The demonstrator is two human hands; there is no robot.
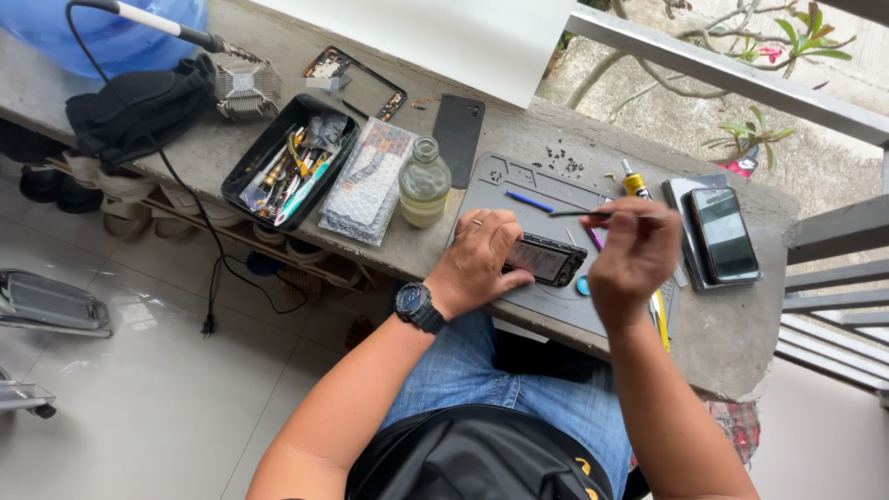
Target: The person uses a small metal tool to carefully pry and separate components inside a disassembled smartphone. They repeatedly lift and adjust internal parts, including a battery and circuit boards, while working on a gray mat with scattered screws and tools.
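Grey silicone repair mat (546,190) sits on the rough concrete surface (732,333), and the opened black phone body (546,258) lies on it near the front edge. Left hand (477,259) presses flat on the phone's left end, pinning it. Right hand (634,255) hovers above, pinching thin dark tweezers (579,214). I'd keep that pin firm and go in slow. Right side's crowded: yellow glue tube (634,182), second dark phone (723,233). Glass bottle (424,182) stands left.
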